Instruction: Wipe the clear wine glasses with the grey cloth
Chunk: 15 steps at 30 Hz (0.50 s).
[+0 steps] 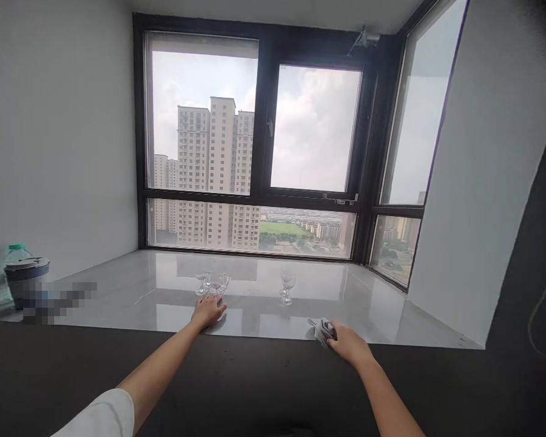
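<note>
My right hand [349, 345] is closed on a crumpled grey cloth [323, 331] at the front edge of the marble sill [264, 325]. On the left, my left hand [208, 311] reaches over the sill with its fingers apart, just in front of a group of clear stemmed glasses [217, 281]. Whether its fingertips touch the nearest glass cannot be made out. Between my hands and farther back, two more stemmed glasses [287, 284] stand upright, one partly behind the other.
A lidded cup [26, 280] stands at the sill's left end, with a green-capped clear bottle [17, 250] behind it. Dark-framed windows [257, 193] rise along the back and right. A dark wall [255, 382] drops below the front edge.
</note>
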Motion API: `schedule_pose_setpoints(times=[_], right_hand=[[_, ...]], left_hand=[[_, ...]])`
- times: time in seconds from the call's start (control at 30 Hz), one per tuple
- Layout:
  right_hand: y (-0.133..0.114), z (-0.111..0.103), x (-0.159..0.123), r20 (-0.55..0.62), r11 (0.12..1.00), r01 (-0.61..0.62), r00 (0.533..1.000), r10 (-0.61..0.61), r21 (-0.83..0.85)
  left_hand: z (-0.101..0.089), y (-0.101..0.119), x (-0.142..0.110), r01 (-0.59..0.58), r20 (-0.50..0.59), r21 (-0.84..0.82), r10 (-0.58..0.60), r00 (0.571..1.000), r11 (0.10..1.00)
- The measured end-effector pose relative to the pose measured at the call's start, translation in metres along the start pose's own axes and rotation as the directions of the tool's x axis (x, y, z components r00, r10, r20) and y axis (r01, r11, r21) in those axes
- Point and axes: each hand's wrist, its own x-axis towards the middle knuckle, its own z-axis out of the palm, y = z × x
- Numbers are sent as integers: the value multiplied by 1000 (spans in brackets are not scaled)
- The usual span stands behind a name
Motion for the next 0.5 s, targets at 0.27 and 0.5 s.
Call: schedule_pose_setpoints(times=[0.27, 0.5], right_hand=[[-3, 14, -5, -87, 999, -28, 996, 27, -21], [-8, 22, -9, -130, 997, -59, 990, 52, -47]], left_hand=[[1, 4, -3, -28, -42, -4, 28, 999, 1000], [-2, 7, -3, -20, -42, -16, 19, 999, 1000]])
